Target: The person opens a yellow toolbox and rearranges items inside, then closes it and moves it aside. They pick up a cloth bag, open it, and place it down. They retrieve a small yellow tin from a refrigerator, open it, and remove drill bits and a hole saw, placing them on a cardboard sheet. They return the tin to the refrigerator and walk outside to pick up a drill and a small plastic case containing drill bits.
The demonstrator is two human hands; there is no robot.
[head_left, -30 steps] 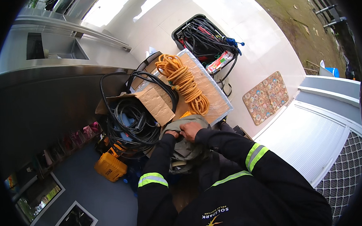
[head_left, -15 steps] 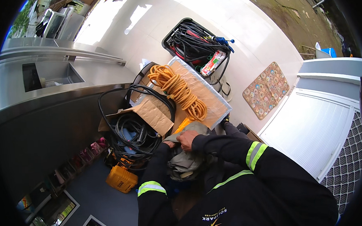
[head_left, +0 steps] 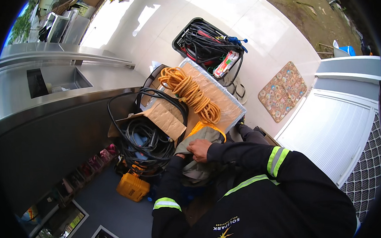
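Right-hand grip [head_left: 199, 149] closed, fingers bunched down on a fold of the grey-green cloth [head_left: 199, 170], and there it was, gathered right in front of the person's body! Left-hand grip [head_left: 181, 156] tucked in just beside it at the same cloth, mostly hidden, so from where I stood I couldn't tell how tightly it was closed. Orange edging [head_left: 222, 133] showed at the cloth's far side, near the flat carton [head_left: 222, 103] in its clear wrap, and what a bundle on top: thick orange rope [head_left: 190, 93], tied at the middle! Over to the left, black cable [head_left: 131, 132] spilled from an open cardboard box [head_left: 167, 120], an orange case [head_left: 133, 187] just below. Farther off, a black crate [head_left: 178, 45] sat heaped with more cables [head_left: 204, 37].
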